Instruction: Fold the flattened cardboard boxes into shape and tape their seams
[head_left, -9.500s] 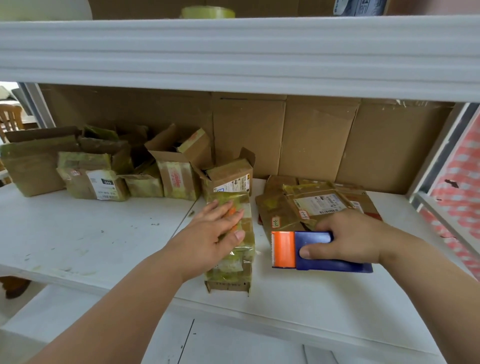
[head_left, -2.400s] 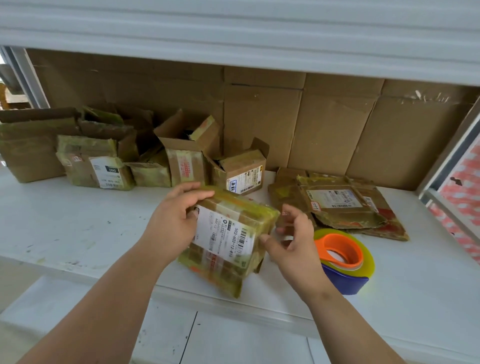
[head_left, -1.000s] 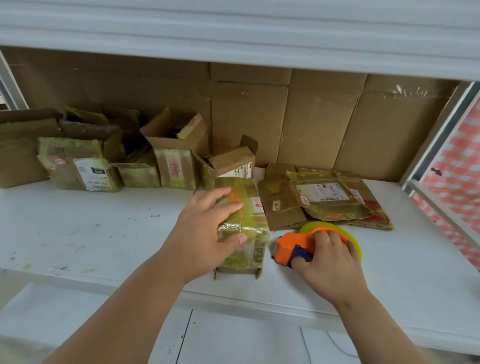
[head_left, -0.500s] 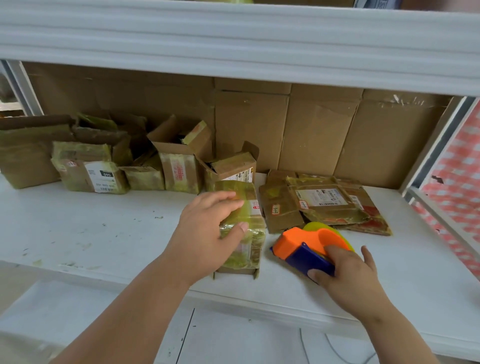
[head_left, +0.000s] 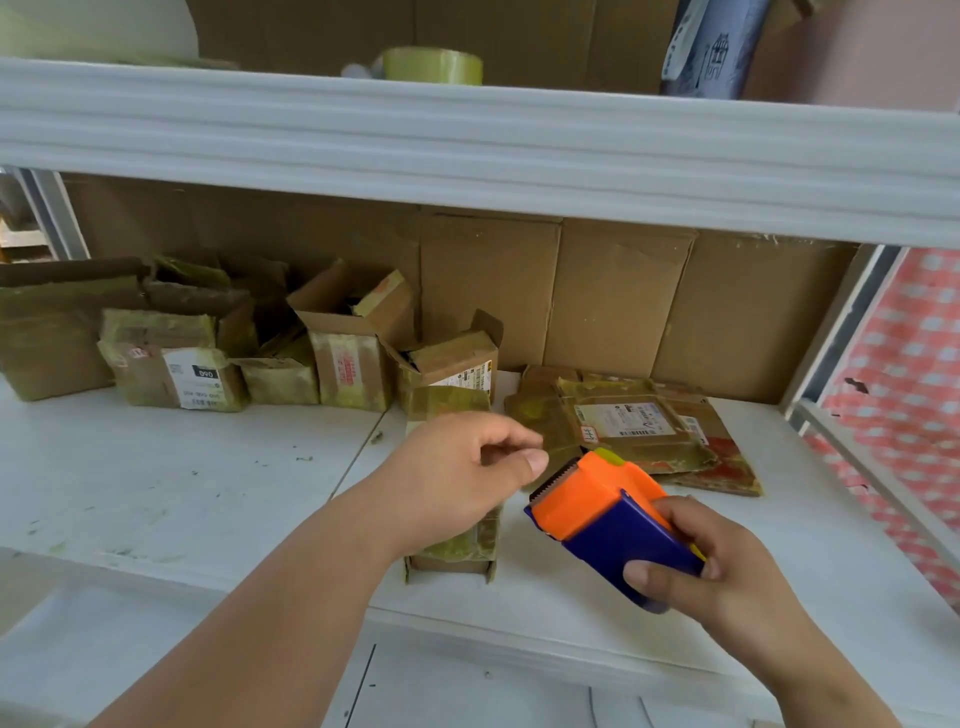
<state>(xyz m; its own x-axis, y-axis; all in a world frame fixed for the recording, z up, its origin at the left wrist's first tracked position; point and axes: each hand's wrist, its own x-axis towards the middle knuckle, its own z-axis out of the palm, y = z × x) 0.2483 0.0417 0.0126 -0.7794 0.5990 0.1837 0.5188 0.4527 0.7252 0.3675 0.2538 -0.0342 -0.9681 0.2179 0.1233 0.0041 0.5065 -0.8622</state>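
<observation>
Here, an orange and blue tape dispenser is gripped in the right hand at the lower right of the frame, with fingers and thumb curled round its blue body. The left hand is held at the centre, above a small taped box lying on the white shelf; its fingers are loosely curled, and nothing is seen between them. Flattened boxes are stacked right of centre, folded boxes at the left.

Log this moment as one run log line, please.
right hand: grips orange-and-blue tape dispenser | left hand: fingers loosely curled above tape-wrapped cardboard box | seam: not yet taped
</observation>
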